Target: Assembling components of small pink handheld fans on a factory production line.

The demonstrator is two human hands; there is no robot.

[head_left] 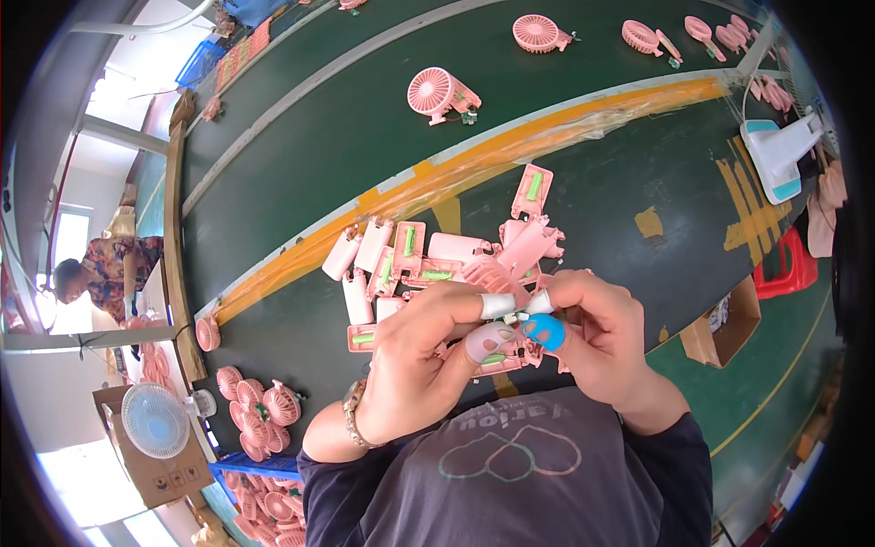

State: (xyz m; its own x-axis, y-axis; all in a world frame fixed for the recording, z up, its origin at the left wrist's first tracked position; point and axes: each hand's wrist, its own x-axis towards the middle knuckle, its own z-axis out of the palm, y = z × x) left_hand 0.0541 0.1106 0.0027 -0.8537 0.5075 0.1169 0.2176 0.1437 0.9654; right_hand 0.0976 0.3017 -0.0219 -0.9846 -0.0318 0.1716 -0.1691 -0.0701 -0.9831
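Observation:
My left hand [424, 337] and my right hand [597, 337] meet in front of my chest, fingertips pinched together. Between them is a small white connector [516, 318], mostly covered by the fingers. White and pale finger cots cover fingertips of the left hand; the right has a white one on the index finger and a blue one on the thumb. Just behind the fingertips shows a pink fan head [488, 273], partly hidden; whether the connector is joined to it I cannot tell. Around it lies a pile of pink handle shells [408, 242], several with light-green strips inside.
A taped ledge [410, 178] separates my worktop from a green conveyor belt carrying pink fans [430, 91]. More fans [260, 410] are heaped at left, near a blue desk fan [156, 419]. At right are a cardboard box [725, 333] and a red container [788, 269]. Another person stands far left.

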